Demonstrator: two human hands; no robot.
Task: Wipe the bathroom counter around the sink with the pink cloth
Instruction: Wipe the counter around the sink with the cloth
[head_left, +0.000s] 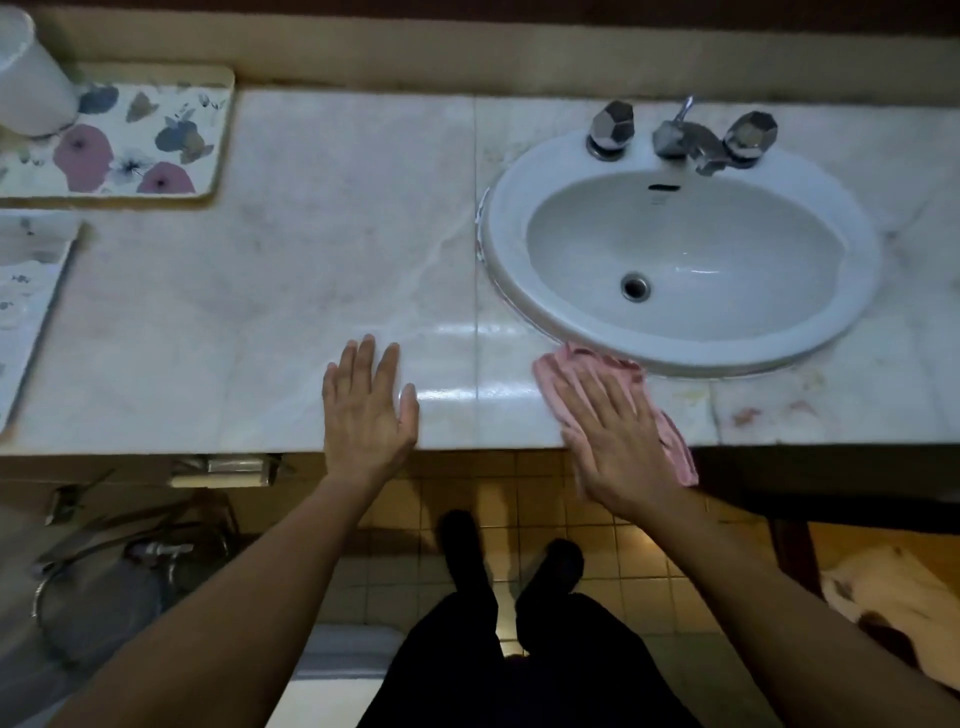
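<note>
A pale marble counter (291, 270) holds an oval white sink (852, 291) at the right. The pink cloth (675, 441) lies on the counter's front strip, touching the sink's near rim and hanging a little over the front edge. My right hand (602, 431) presses flat on the cloth, fingers spread and pointing up-left. My left hand (366, 408) rests flat on the bare counter near the front edge, left of the cloth, holding nothing.
A chrome tap (685, 137) with two faceted knobs stands behind the basin. A flowered tray (156, 140) with a white cup (31, 78) sits at the back left. Another tray (26, 291) lies at the left edge. Below the counter are yellow floor tiles and pipes.
</note>
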